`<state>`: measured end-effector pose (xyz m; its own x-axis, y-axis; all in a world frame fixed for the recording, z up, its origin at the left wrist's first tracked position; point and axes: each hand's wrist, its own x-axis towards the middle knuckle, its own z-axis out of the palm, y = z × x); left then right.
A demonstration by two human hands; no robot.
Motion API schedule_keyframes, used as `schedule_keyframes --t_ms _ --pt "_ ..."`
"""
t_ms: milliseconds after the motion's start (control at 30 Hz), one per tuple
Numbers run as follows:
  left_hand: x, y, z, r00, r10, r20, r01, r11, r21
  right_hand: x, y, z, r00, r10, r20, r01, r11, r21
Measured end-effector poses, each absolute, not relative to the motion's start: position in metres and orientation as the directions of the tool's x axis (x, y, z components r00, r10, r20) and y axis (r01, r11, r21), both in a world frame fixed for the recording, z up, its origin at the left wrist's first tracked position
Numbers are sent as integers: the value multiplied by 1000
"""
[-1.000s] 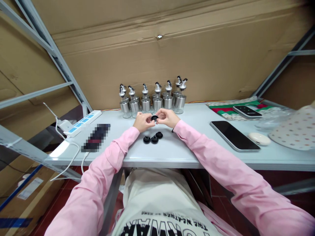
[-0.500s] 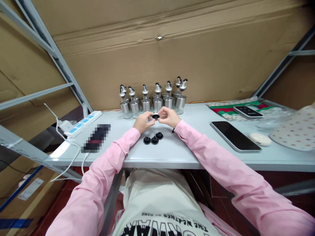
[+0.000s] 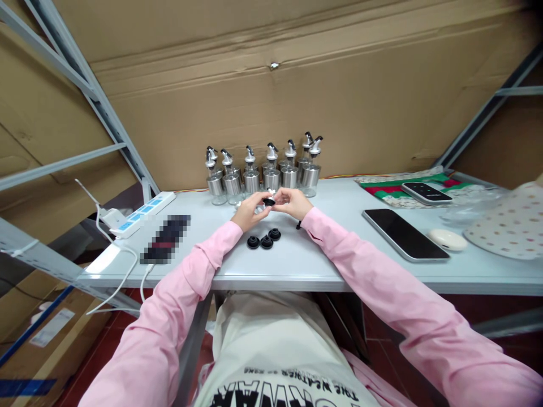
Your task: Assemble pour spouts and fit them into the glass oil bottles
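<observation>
Between my two hands is a bottle pourer (image 3: 268,201) with a black stopper base and a light-coloured top, partly hidden by fingers. The fingertips of my left hand (image 3: 250,211) pinch it from the left. From the other side, the thumb and fingers of my right hand (image 3: 292,202) close on it too. Three black rubber stoppers, a left one (image 3: 253,242), a middle one (image 3: 266,242) and a right one (image 3: 274,233), lie close together on the table just nearer to me. Behind my hands stand several glass oil bottles (image 3: 272,180) with steel sleeves and pourer spouts.
A power strip (image 3: 146,213) and a blurred-out phone-like object (image 3: 165,240) with a white cable lie at the left of the table (image 3: 297,265). To the right are a large phone (image 3: 405,234), a white oval case (image 3: 447,239) and a smaller dark device (image 3: 426,193) on cloth. Cardboard (image 3: 271,113) closes the back.
My left fingers have shifted slightly over the pourer, and its black base now looks more tilted. My right hand has dropped slightly. The three stoppers stay put.
</observation>
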<state>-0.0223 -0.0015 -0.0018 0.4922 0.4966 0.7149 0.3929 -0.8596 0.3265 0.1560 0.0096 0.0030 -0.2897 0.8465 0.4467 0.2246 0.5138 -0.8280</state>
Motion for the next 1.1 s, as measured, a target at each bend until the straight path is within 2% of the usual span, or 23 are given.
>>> schedule_keyframes --t_ms 167,300,400,533,633,733,900,1100 --pt "-23 -3 1 516 477 711 414 -866 281 160 12 5 -334 831 445 278 538 -796" --pt "-26 1 -2 544 466 698 453 -863 223 175 13 17 -370 832 415 509 555 -658" --pt "-27 4 -3 559 470 683 481 -855 194 191 18 23 -235 897 375 746 414 -522" --pt "-27 3 -2 574 489 657 509 -841 182 204 24 20 -41 979 198 926 112 -361" --pt "-26 1 -1 584 492 646 514 -840 175 204 23 16 82 991 102 956 -50 -288" --pt "-26 -2 1 590 496 637 524 -835 165 201 20 15 158 985 72 953 -133 -271" --pt "-26 -4 3 570 539 620 557 -808 192 201 18 16 196 980 16 946 -185 -266" --pt "-28 -1 -2 519 610 600 537 -778 327 202 20 16 202 979 15 940 -189 -285"
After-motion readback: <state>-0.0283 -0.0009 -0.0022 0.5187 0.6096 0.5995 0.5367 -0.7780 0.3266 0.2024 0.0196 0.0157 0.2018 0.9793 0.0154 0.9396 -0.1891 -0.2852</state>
